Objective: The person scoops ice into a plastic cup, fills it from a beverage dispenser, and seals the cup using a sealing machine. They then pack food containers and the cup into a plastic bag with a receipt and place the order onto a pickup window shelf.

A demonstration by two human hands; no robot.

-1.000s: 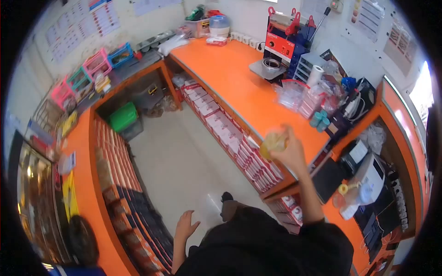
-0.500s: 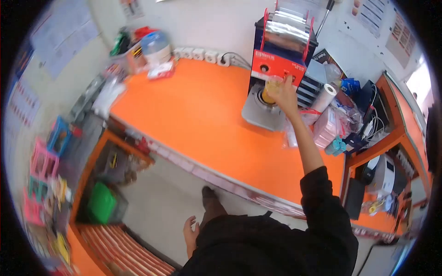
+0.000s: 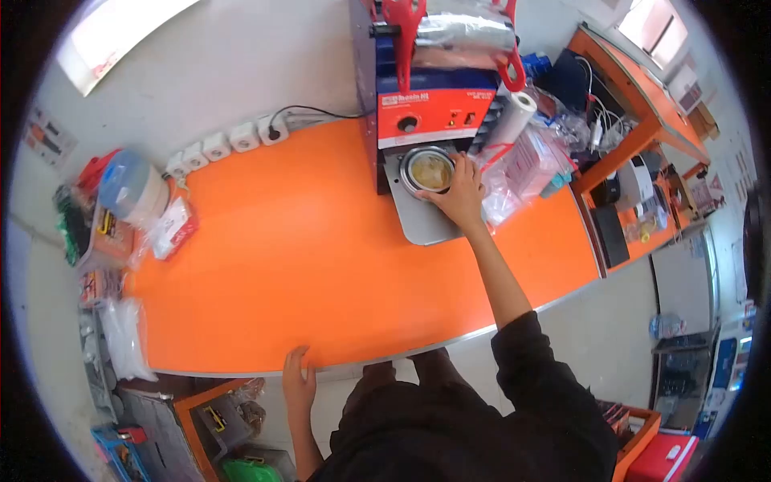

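Observation:
A sealing machine point(image 3: 438, 112) with a red front panel and a roll of film on top stands at the back of the orange counter point(image 3: 265, 265). In the round metal ring of its grey tray point(image 3: 430, 221) sits a cup point(image 3: 431, 172) with yellowish contents, seen from above. My right hand point(image 3: 459, 193) is at the ring's right side, thumb and fingers curved round its rim. Near the front edge of the counter, my left hand point(image 3: 299, 377) has its fingers apart and holds nothing.
Plastic packs point(image 3: 526, 165) and a white roll point(image 3: 512, 119) lie right of the machine. White sockets point(image 3: 217, 147) line the wall. A blue-lidded tub point(image 3: 135, 186) and a red-and-white packet point(image 3: 173, 227) stand at left. A wooden shelf unit point(image 3: 618, 161) rises at right.
The cup, carried in my right hand across to the machine, now sits down in the tray's ring. My view has moved closer to the counter, and my left hand is at its front edge.

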